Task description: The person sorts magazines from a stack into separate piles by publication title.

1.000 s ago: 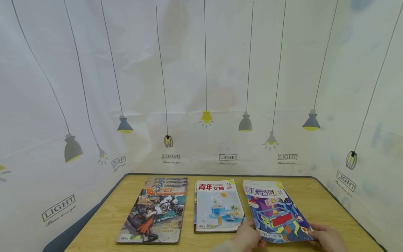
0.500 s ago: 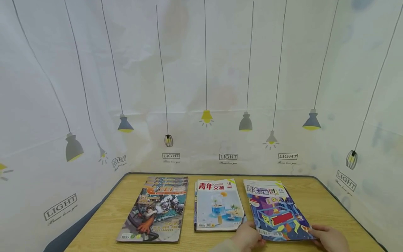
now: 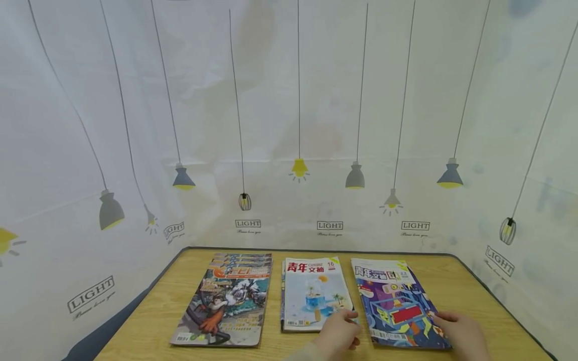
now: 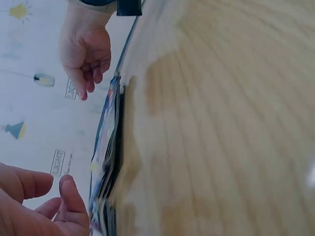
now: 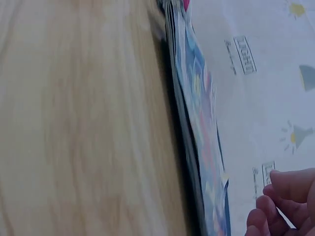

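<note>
Loosely curled and empty, my left hand and right hand flanked the purple magazine stack at 8 and 4 o'clock, apparently to reach 2 edges.

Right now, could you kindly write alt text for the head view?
A person's left hand and right hand flank a purple-covered magazine stack, the rightmost of three on a wooden table. Behind, a pale backdrop shows printed lamps.

LIGHT on backdrop, 青年文摘 16 on middle magazine, 青年文摘 on right magazine
</note>
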Motion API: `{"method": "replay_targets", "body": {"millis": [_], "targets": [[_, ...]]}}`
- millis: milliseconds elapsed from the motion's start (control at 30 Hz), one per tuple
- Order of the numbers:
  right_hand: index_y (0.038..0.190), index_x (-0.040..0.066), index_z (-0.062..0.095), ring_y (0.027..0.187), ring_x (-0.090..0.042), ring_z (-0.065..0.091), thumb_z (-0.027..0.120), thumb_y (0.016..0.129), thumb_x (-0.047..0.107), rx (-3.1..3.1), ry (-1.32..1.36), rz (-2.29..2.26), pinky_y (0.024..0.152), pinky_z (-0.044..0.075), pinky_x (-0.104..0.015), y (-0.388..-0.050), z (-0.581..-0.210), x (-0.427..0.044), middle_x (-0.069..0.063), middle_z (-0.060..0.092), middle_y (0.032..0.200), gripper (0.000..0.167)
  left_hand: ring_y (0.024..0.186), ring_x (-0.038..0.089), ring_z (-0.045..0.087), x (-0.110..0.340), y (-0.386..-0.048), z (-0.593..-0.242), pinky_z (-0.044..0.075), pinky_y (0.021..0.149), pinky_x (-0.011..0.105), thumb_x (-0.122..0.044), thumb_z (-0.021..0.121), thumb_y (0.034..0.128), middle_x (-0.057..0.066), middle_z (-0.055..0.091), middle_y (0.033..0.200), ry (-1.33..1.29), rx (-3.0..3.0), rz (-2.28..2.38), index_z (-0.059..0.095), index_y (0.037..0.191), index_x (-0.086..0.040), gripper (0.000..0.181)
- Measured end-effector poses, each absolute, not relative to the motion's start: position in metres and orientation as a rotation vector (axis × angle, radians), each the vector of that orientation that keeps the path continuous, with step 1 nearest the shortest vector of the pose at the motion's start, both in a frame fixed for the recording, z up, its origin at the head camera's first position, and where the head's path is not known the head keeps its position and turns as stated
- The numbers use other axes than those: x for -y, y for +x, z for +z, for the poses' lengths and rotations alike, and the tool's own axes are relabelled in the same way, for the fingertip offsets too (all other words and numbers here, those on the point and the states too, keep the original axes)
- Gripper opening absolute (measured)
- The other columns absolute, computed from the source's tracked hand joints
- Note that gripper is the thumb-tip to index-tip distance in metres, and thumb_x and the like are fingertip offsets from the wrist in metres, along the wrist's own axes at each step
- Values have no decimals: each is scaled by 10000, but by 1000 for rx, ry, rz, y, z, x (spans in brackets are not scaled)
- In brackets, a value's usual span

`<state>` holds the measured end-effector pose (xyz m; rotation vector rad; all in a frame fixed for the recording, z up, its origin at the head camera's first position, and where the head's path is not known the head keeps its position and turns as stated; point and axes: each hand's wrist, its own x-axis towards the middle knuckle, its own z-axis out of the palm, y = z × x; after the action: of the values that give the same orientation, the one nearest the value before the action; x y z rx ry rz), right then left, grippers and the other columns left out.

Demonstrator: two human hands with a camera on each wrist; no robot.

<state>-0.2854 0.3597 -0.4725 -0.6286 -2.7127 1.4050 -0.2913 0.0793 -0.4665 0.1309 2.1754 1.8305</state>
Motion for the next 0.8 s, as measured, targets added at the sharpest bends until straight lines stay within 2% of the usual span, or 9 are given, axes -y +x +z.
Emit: {"method": "replay_targets", "body": {"millis": [167,300,367,467,533,700,800], "targets": [[1227,-110,565,944,-333,536,619,930,335,2662,-541,1512,766,481,-437,-293,-467,-326,-281,591,1128,538,611,137,539,-53,-302,-465,454,523,232,-27,560,882,35,580,879,169,-2233,1848,578,1236,25,358],[1246,-87,569,841,-264,551,621,930,265,2604,-495,1601,642,473,-391,-298,-466,-299,-192,650,1040,477,586,133,502,-32,-312,-469,436,516,231,-21,555,899,53,575,895,144,-2250,1876,569,1246,39,352],[1220,-83,591,829,-255,575,617,928,227,2593,-438,1622,622,479,-372,-300,-466,-286,-166,663,1019,427,593,136,497,-21,-316,-471,430,517,242,-23,550,898,69,579,904,129,-2244,1888,561,1252,44,360],[1179,-97,607,895,-293,594,614,922,180,2578,-376,1636,682,505,-406,-304,-465,-267,-185,659,1034,379,612,147,505,-6,-321,-473,432,518,253,-31,548,894,79,579,908,90,-2269,1903,555,1246,56,363],[1151,-103,619,957,-321,598,619,916,166,2583,-341,1611,772,503,-447,-307,-465,-256,-207,651,1059,357,631,154,526,4,-325,-474,443,523,255,-45,551,899,78,583,906,50,-2312,1904,558,1235,55,351],[1131,-107,625,972,-347,593,629,905,146,2586,-313,1594,798,505,-468,-314,-468,-232,-225,642,1067,339,632,168,530,19,-333,-477,451,525,249,-29,546,888,87,570,874,-50,-2401,1933,559,1199,86,332],[1135,-114,623,985,-372,594,629,903,133,2578,-290,1620,808,514,-464,-318,-471,-219,-254,631,1094,340,695,184,549,25,-335,-479,482,580,279,-20,557,866,100,580,893,-94,-2466,1894,572,1183,92,337]]}}
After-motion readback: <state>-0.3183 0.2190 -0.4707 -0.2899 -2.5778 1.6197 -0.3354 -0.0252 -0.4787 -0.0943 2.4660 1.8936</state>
